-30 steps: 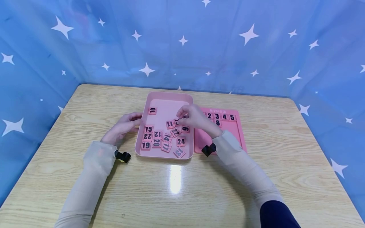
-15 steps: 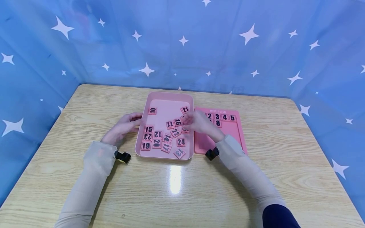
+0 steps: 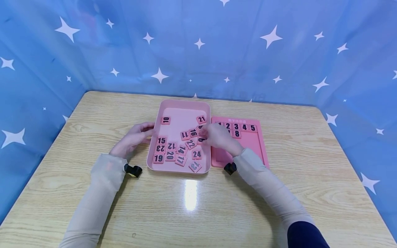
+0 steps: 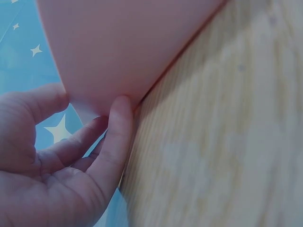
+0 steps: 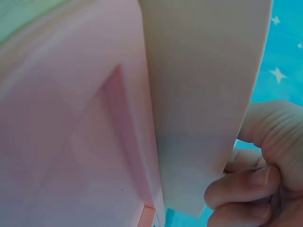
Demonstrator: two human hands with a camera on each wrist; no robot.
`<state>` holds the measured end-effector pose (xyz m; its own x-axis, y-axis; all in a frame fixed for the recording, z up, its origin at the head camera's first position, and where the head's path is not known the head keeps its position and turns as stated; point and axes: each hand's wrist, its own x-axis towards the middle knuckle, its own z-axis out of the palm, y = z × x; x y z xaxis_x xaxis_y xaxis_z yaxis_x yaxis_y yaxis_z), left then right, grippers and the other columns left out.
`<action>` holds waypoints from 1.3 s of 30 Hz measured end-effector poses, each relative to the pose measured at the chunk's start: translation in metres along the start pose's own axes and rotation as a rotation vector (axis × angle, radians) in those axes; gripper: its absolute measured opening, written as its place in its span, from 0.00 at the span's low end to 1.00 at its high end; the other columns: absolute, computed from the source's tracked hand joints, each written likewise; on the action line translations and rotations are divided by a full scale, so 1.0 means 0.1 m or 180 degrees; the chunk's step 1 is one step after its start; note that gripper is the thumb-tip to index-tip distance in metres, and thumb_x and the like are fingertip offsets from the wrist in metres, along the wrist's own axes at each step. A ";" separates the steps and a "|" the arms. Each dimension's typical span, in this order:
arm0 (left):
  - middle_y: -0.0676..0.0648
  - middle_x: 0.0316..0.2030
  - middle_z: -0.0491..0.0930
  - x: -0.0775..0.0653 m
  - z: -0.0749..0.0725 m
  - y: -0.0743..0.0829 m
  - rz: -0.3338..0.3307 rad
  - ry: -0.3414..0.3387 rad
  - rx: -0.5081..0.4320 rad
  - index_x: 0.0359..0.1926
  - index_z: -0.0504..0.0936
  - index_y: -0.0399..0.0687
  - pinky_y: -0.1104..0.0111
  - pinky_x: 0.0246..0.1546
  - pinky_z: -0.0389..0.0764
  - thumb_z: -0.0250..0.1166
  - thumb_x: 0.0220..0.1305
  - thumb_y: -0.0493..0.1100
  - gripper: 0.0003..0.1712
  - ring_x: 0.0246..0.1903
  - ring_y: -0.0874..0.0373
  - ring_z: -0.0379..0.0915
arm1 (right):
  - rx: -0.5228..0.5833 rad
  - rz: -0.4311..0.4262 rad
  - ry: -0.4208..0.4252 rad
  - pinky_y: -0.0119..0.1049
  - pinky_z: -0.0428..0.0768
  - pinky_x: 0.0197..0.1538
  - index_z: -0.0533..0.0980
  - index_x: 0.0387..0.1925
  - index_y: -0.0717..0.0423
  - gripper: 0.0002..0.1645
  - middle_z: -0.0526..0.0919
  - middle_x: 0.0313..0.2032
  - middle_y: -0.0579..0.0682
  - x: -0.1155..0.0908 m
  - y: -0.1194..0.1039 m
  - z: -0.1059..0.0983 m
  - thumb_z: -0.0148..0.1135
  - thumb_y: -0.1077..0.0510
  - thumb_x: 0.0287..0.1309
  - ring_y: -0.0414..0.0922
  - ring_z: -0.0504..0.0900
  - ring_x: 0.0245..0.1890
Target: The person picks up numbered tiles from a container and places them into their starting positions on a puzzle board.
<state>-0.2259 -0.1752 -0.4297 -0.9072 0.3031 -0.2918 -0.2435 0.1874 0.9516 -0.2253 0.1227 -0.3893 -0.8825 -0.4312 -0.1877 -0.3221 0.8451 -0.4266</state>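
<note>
A pink tray holds several loose number tiles, among them a 10 tile, a 21 tile and a 24 tile. My left hand touches the tray's left outer wall, its fingers loosely extended against it in the left wrist view. Over the right rim reaches my right hand, close to the 6 tile and a partly covered tile above it. In the right wrist view, its outer fingers are curled, while the tray wall hides the thumb and index fingertips; I cannot tell whether they pinch a tile.
To the tray's right lies a pink number board, its top row filled with tiles 1 to 5 and an 8 tile in the row below. Both sit on a wooden table, with a blue star-patterned curtain behind.
My right hand has drawn back rightward toward the tray's rim, uncovering the 16 and 21 tiles, and lately the 1 on the board. My left hand has stayed at the tray's side.
</note>
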 end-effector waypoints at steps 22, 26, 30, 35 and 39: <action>0.32 0.62 0.61 0.01 0.01 0.00 0.0012 -0.0023 -0.0024 0.67 0.57 0.31 0.68 0.43 0.81 0.52 0.69 0.36 0.29 0.53 0.45 0.67 | 0.0197 -0.0083 0.0372 0.35 0.74 0.31 0.79 0.40 0.55 0.23 0.80 0.31 0.48 -0.05 0.02 0.02 0.75 0.51 0.42 0.43 0.73 0.25; 0.32 0.62 0.61 0.00 0.01 0.01 -0.0013 -0.0008 -0.0027 0.68 0.57 0.32 0.69 0.43 0.81 0.53 0.69 0.37 0.30 0.51 0.48 0.68 | 0.0376 -0.0130 0.0604 0.39 0.78 0.42 0.78 0.43 0.60 0.24 0.81 0.38 0.52 -0.12 0.04 -0.07 0.75 0.56 0.42 0.45 0.78 0.33; 0.32 0.61 0.61 -0.01 0.00 0.01 -0.0006 0.0002 0.0006 0.68 0.56 0.32 0.69 0.43 0.81 0.53 0.69 0.37 0.30 0.49 0.50 0.69 | 0.0495 -0.0186 0.0784 0.43 0.78 0.46 0.78 0.41 0.62 0.21 0.81 0.40 0.55 -0.21 0.12 -0.15 0.72 0.62 0.42 0.50 0.78 0.40; 0.31 0.60 0.62 -0.02 0.00 0.01 0.0003 -0.0009 0.0027 0.68 0.56 0.31 0.69 0.43 0.81 0.53 0.69 0.37 0.30 0.49 0.50 0.69 | 0.0591 -0.0089 0.0926 0.41 0.76 0.42 0.78 0.40 0.64 0.19 0.80 0.37 0.56 -0.35 0.30 -0.23 0.68 0.66 0.41 0.51 0.76 0.38; 0.32 0.61 0.62 -0.02 0.00 0.01 0.0008 -0.0005 0.0025 0.67 0.57 0.32 0.67 0.43 0.81 0.54 0.68 0.37 0.30 0.49 0.49 0.69 | 0.0569 0.0044 0.1004 0.42 0.76 0.42 0.78 0.42 0.66 0.20 0.80 0.38 0.58 -0.46 0.47 -0.28 0.66 0.67 0.41 0.52 0.76 0.37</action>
<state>-0.2242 -0.1755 -0.4284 -0.9072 0.3052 -0.2896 -0.2384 0.1941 0.9516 -0.2093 0.1908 -0.3764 -0.9576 -0.2780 0.0757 -0.2692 0.7695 -0.5792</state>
